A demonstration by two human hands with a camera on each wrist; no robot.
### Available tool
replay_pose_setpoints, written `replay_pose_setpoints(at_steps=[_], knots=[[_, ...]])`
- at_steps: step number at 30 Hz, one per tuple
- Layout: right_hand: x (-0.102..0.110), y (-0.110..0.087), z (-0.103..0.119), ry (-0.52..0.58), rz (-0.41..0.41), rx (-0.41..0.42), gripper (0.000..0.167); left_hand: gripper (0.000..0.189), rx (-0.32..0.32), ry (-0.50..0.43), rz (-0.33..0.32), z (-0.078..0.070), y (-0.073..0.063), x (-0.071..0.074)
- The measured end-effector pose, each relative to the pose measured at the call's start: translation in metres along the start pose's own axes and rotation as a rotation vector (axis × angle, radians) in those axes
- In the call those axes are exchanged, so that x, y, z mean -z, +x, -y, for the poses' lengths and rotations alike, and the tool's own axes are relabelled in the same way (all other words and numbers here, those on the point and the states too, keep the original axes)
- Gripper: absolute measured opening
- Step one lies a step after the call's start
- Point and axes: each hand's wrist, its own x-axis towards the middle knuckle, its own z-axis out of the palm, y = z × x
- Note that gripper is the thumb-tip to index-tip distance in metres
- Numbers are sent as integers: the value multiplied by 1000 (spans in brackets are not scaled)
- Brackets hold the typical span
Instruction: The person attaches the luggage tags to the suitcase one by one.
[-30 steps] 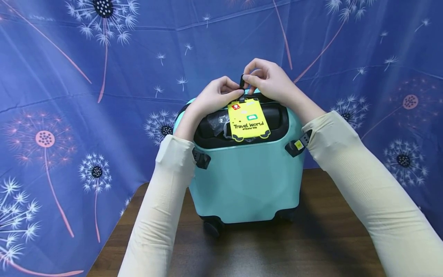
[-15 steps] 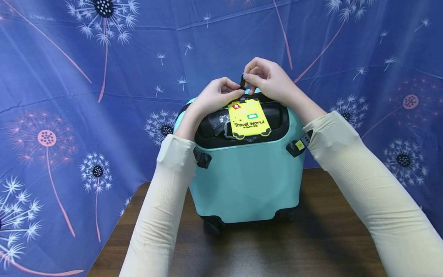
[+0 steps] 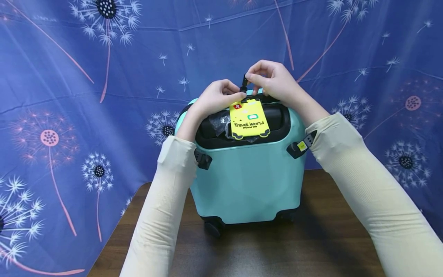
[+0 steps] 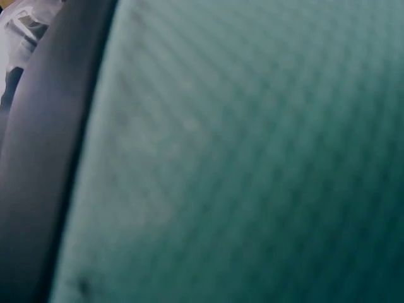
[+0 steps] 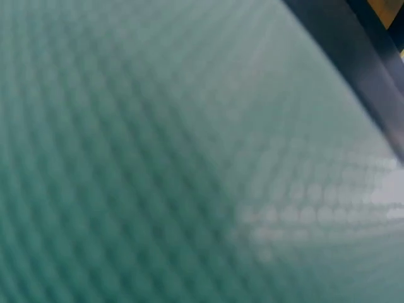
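Note:
A turquoise suitcase (image 3: 247,181) stands upright, its black recessed top panel (image 3: 211,143) facing me. Over this panel lies a yellow luggage tag (image 3: 250,117) printed "Travel World". The tag's black strap (image 3: 244,81) rises from its upper end. My left hand (image 3: 219,94) pinches the strap low down, just above the tag, between thumb and fingers. Higher up, my right hand (image 3: 273,81) pinches the strap's upper end. In both wrist views the suitcase's ribbed turquoise shell (image 4: 240,151) fills most of the picture, blurred, and neither hand shows there.
Clear plastic wrap (image 3: 220,122) sits in the recess beside the tag. The suitcase's black wheels (image 3: 212,227) rest on a brown wooden table (image 3: 242,254). Behind it hangs a blue cloth (image 3: 214,50) with dandelion prints. A black wrist camera (image 3: 297,149) sits at the right cuff.
Both hands keep their pinch on the strap. The right hand has shifted slightly right and down, and more of the strap shows between the hands.

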Motion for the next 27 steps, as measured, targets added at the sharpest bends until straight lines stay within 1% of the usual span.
replay_pose_setpoints(at_steps=[6,11,14,17,20,23,27], knots=[[0,2,-2,84,-31,-1,13,32,-14,-31,0,1,0,-1],[0,2,-3,108,-48,3,14,33,-16,-35,1,1,1,-1],[0,2,-4,117,-53,22,14,34,-12,-43,5,1,1,-2],[1,1,-4,106,-56,30,14,33,-4,-52,10,1,2,-2],[1,1,-4,80,-59,33,19,33,4,-50,11,1,2,-2],[1,1,-3,41,-63,29,22,34,5,-46,11,1,2,-2],[0,0,-2,-26,-46,19,24,34,3,-44,13,1,1,-1]])
